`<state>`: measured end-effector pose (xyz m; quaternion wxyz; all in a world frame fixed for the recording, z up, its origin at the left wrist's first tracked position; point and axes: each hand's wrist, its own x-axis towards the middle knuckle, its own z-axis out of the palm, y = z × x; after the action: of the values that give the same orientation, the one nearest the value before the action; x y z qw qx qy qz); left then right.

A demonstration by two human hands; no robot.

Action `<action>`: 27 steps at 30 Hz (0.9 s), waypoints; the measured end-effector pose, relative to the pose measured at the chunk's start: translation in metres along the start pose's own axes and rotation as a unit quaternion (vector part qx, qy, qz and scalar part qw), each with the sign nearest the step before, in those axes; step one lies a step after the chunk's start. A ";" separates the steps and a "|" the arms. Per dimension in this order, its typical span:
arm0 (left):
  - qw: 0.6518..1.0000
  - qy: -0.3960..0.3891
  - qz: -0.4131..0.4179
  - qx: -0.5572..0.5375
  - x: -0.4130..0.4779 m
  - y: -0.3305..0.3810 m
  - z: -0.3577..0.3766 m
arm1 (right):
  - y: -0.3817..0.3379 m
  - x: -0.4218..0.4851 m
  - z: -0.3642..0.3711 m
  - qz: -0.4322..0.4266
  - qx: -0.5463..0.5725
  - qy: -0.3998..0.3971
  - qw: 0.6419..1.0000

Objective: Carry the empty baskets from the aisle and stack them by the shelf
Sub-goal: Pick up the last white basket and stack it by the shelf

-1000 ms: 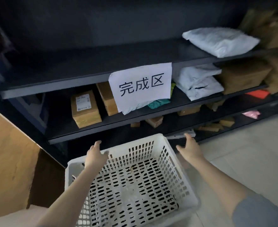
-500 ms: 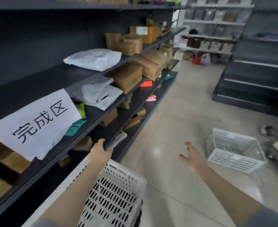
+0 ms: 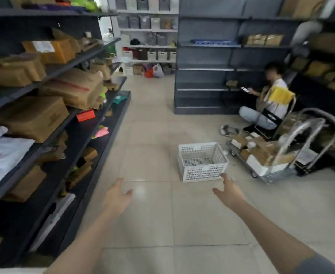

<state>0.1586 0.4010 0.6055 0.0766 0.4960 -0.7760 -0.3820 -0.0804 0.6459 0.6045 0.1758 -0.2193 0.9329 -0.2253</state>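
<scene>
An empty white slotted plastic basket [image 3: 202,161] stands on the tiled aisle floor ahead of me, right of centre. My right hand [image 3: 230,193] is stretched forward with fingers apart, its fingertips just short of the basket's near right corner. My left hand [image 3: 117,198] is also held out open over bare floor, well to the left of the basket and holding nothing. The dark shelf [image 3: 70,123] with cardboard parcels and white mail bags runs along my left side.
A metal trolley [image 3: 277,161] loaded with boxes stands right of the basket. Behind it a person [image 3: 269,103] sits on the floor against a dark shelving unit [image 3: 212,62]. More shelves line the far wall and the right side.
My view has swung from the shelf and the basket set beside it round to the aisle. My left hand has left that basket, and both hands now reach toward the basket on the floor.
</scene>
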 end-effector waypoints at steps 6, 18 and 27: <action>1.000 -0.014 0.002 0.011 0.037 0.063 0.074 | 0.062 0.071 -0.043 0.002 0.028 0.007 1.000; 0.998 -0.043 -0.019 0.049 0.232 0.175 0.181 | 0.145 0.295 -0.082 0.102 0.046 -0.017 0.994; 0.995 -0.080 -0.022 0.048 0.402 0.296 0.279 | 0.158 0.485 -0.120 0.138 0.046 -0.022 0.989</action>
<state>-0.3903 0.2758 0.5051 -0.0180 0.4837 -0.7860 -0.3846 -0.5927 0.5771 0.5151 0.2357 -0.0850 0.9387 -0.2366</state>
